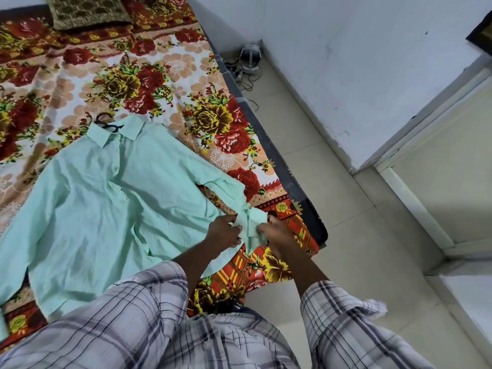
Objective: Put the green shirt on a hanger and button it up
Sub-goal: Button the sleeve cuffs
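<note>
The pale green shirt (106, 198) lies flat on the bed, front closed, collar towards the far side. A dark hanger hook (106, 123) pokes out of the collar. The shirt's right-side sleeve runs down to its cuff (251, 222) near the bed's corner. My left hand (225, 231) and my right hand (274, 233) pinch that cuff from either side, fingers closed on the cloth. The cuff's button is hidden by my fingers.
The bed carries a floral sheet (149, 83) with a patterned pillow (85, 10) at the far end. Its dark edge (300, 187) meets a tiled floor (343, 235). A small white device with cables (250, 58) sits in the wall corner. A door frame (415, 187) stands at right.
</note>
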